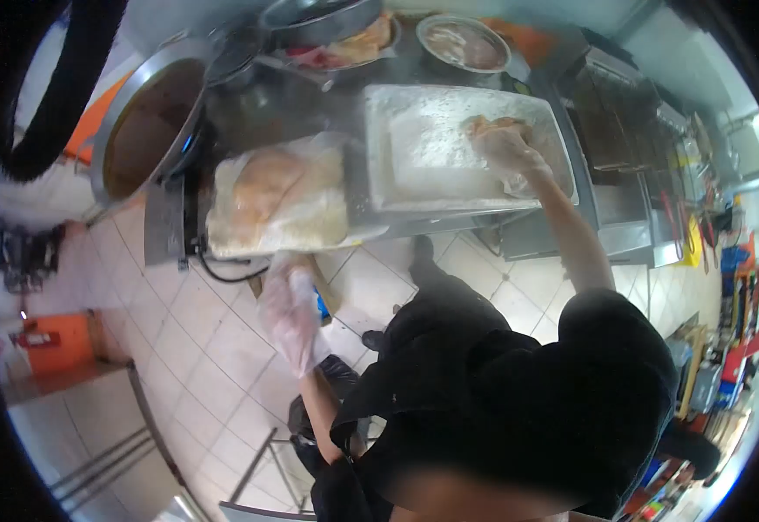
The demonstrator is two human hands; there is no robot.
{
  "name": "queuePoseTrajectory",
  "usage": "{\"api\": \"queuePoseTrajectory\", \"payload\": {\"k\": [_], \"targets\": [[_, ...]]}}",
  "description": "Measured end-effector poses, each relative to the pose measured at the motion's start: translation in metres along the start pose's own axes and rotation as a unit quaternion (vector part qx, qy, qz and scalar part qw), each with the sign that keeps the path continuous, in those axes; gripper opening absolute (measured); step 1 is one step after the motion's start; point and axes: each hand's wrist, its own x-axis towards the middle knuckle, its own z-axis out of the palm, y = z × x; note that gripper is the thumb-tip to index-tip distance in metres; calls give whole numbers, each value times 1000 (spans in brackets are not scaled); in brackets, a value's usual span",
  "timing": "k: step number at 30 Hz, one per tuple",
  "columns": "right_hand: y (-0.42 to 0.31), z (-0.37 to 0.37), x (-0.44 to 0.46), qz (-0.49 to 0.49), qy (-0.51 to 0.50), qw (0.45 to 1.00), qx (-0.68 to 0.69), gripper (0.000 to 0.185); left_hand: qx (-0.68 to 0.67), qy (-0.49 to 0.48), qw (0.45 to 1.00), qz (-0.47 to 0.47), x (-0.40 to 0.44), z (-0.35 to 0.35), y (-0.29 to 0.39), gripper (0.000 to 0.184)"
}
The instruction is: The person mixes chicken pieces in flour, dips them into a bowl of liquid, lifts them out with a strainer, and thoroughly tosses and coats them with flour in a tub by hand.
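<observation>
Black shirt [518, 391] up close; beyond it, 1 piece [484, 124] is pinched by the right hand [507, 150] in the right half of the tray [449, 206] (powder [427, 143] best spread evenly); the left hand's [290, 311] pose can't be told.

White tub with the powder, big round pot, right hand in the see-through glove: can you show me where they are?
White tub [449, 204]: head view, on its near rim.
Big round pot [129, 100]: head view, on its left rim.
Right hand [507, 150]: head view, on its gloved back.
</observation>
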Motion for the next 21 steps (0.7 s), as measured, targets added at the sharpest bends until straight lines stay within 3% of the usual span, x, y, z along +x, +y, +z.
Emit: {"api": "queuePoseTrajectory", "payload": {"k": [1,2,4,6,8,9,11,12,14,15,17,18,19,20,21], "targets": [[25,8,-2,6,-96,995,-28,19,28,-35,993,112,26,33,14,34],[46,25,8,19,-96,995,13,20,55,-70,971,221,56,73,26,34],[62,66,50,34,-98,990,100,22,-6,-187,945,268,111,158,75,34],[66,86,77,78,-143,986,27,27,38,-239,929,280,159,267,80,37],[81,86,57,31,43,990,127,35,104,-262,909,306,178,315,90,39],[95,61,43,-32,87,995,36,37,134,-267,900,317,188,331,97,40],[119,32,24,-66,42,997,2,39,64,-300,927,215,194,341,118,39],[127,26,13,-33,-47,996,63,40,30,-317,934,161,189,341,123,39],[130,66,-3,15,-11,952,306,40,-53,-316,943,90,181,357,107,44],[112,131,-10,29,113,872,476,39,-125,-314,940,38,176,375,79,45],[97,131,-10,44,79,860,503,33,-75,-297,952,13,176,399,63,49],[97,60,-2,48,-77,929,359,29,-51,-290,956,0,177,411,55,52],[98,20,1,53,-229,952,195,25,34,-245,966,76,179,405,84,51],[93,21,-4,88,-195,949,231,18,115,-195,963,147,179,398,106,51],[87,30,-11,121,-164,942,266,13,65,-230,967,82,179,389,115,51]]}}
